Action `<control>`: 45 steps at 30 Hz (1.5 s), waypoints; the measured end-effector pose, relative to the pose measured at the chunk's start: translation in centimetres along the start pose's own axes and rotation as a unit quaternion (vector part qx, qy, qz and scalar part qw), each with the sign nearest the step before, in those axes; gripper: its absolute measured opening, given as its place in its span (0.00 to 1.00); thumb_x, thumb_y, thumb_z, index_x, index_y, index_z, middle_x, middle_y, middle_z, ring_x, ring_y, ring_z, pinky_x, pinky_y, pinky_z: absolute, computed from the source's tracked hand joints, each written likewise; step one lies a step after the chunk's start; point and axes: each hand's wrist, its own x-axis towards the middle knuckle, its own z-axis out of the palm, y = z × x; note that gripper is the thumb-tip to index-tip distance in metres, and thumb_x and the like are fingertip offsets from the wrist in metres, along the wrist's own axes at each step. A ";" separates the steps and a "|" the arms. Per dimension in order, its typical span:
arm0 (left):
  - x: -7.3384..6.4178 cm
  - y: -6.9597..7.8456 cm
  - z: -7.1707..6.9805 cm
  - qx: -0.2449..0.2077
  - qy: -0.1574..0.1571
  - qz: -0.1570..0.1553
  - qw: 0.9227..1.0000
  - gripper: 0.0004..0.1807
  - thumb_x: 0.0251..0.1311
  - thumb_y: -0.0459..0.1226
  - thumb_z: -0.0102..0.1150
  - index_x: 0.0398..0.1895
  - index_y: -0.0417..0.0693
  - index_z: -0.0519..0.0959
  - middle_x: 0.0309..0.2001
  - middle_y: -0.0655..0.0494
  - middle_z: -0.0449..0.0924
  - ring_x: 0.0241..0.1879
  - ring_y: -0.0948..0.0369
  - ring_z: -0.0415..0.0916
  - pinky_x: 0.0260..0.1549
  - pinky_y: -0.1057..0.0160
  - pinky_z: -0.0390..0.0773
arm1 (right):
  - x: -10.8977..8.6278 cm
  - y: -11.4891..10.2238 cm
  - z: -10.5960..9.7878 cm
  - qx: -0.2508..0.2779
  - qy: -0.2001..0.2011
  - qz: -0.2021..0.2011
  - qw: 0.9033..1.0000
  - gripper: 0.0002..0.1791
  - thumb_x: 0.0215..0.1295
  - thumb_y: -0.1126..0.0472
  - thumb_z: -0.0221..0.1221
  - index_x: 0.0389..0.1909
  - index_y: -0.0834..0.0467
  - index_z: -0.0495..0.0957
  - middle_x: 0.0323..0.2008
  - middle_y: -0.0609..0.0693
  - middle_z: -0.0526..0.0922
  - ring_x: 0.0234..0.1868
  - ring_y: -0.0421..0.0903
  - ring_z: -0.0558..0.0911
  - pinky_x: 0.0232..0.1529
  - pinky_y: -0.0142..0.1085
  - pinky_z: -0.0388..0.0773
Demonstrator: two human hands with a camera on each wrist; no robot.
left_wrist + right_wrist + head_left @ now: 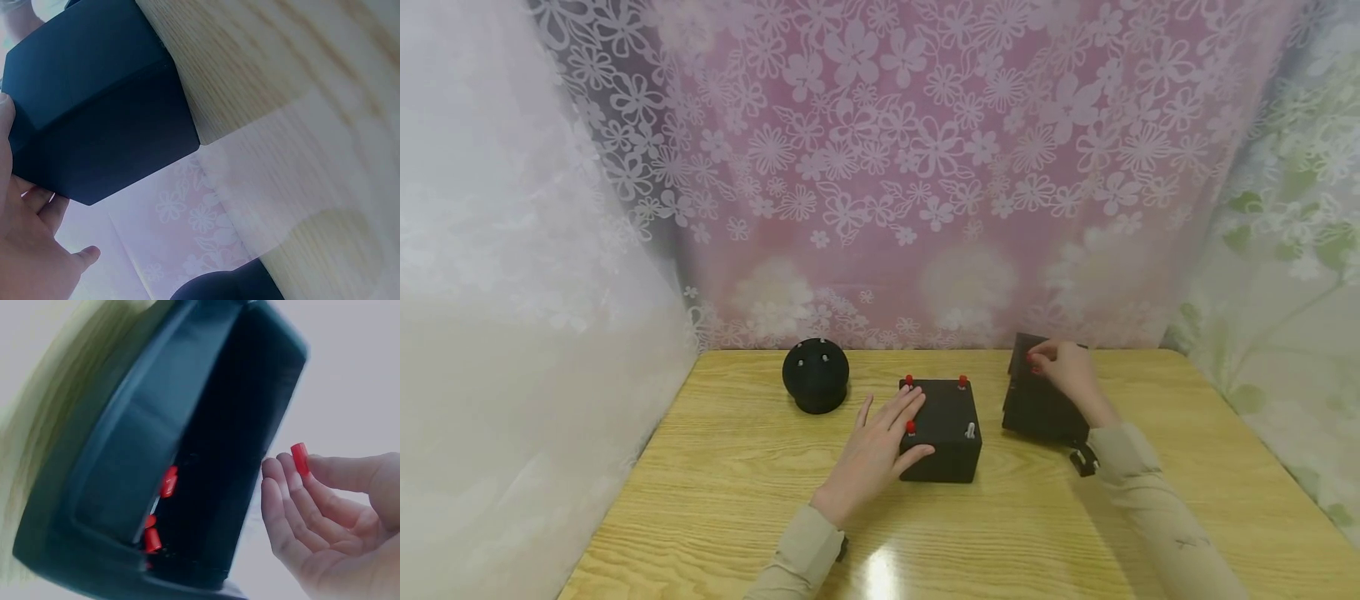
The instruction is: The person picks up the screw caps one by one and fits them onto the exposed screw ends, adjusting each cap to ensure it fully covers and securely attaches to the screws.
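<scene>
Beige sleeves lie nearest, stretching over the wood-grain bench. At the end of one, the right grip is pinched together on a small red cap, close by the black bin; more red pieces lie inside that bin. Well left of it, the left grip rests on a black box, fingers straight and apart. Red-topped posts stand at three corners, a bare metal post right of that grip. Beyond the left grip, further left, sits a rounded black object with pale pegs.
</scene>
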 end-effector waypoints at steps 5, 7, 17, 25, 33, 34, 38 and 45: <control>0.0 0.0 0.0 0.005 -0.004 -0.004 1.000 0.41 0.71 0.60 0.49 0.80 0.50 0.57 0.79 0.57 0.55 0.78 0.61 0.52 0.76 0.40 0.48 | -0.8 -1.4 -0.8 0.046 -0.005 0.010 0.999 0.15 0.77 0.64 0.54 0.51 0.71 0.82 0.44 0.67 0.86 0.38 0.62 0.89 0.37 0.47 0.85; 0.0 0.0 -0.1 0.005 -0.004 -0.004 1.000 0.41 0.71 0.60 0.49 0.80 0.50 0.57 0.79 0.57 0.55 0.78 0.61 0.52 0.76 0.40 0.48 | -1.1 -2.1 -1.1 0.056 -0.001 0.007 0.998 0.15 0.78 0.63 0.54 0.52 0.70 0.82 0.46 0.68 0.86 0.38 0.61 0.89 0.39 0.48 0.86; 0.0 0.0 -0.1 0.008 -0.002 0.001 1.000 0.41 0.71 0.60 0.49 0.80 0.50 0.57 0.79 0.56 0.56 0.78 0.60 0.53 0.76 0.39 0.49 | -3.3 -5.5 -2.0 0.088 0.004 -0.001 0.996 0.16 0.79 0.60 0.54 0.55 0.67 0.81 0.47 0.66 0.86 0.41 0.61 0.88 0.46 0.53 0.85; 0.0 0.0 0.0 0.012 0.007 0.004 1.000 0.42 0.71 0.61 0.49 0.80 0.51 0.57 0.79 0.56 0.56 0.78 0.60 0.53 0.76 0.40 0.49 | -4.9 -7.0 -1.9 0.110 -0.006 0.000 0.994 0.18 0.79 0.55 0.55 0.56 0.63 0.81 0.46 0.63 0.87 0.43 0.61 0.88 0.48 0.54 0.84; 0.1 0.0 0.0 0.006 0.000 -0.001 1.000 0.42 0.71 0.60 0.49 0.81 0.51 0.57 0.79 0.57 0.55 0.78 0.60 0.52 0.76 0.40 0.48 | -6.2 -7.5 -0.9 0.165 -0.038 0.007 0.986 0.20 0.77 0.53 0.57 0.59 0.61 0.81 0.45 0.59 0.88 0.43 0.55 0.88 0.52 0.51 0.83; 0.1 0.0 -0.1 0.006 0.000 -0.002 1.000 0.42 0.71 0.60 0.49 0.81 0.50 0.57 0.79 0.57 0.55 0.78 0.60 0.52 0.76 0.40 0.48 | -6.3 -7.5 -0.8 0.174 -0.042 0.005 0.984 0.20 0.77 0.53 0.57 0.59 0.61 0.80 0.45 0.59 0.88 0.42 0.52 0.88 0.52 0.49 0.84; 0.1 0.0 -0.2 0.008 -0.003 -0.004 1.000 0.42 0.71 0.60 0.48 0.81 0.50 0.56 0.79 0.57 0.55 0.78 0.60 0.52 0.76 0.39 0.49 | -6.8 -7.7 -0.6 0.214 -0.062 -0.002 0.975 0.19 0.77 0.55 0.57 0.60 0.62 0.79 0.50 0.60 0.86 0.39 0.41 0.87 0.48 0.41 0.85; 0.0 0.0 -0.1 0.018 0.004 0.004 1.000 0.42 0.72 0.62 0.46 0.81 0.50 0.57 0.79 0.56 0.56 0.78 0.59 0.53 0.75 0.38 0.51 | -7.3 -8.3 -0.4 0.240 -0.096 -0.008 0.966 0.19 0.75 0.55 0.59 0.57 0.65 0.80 0.49 0.60 0.86 0.40 0.43 0.87 0.46 0.33 0.85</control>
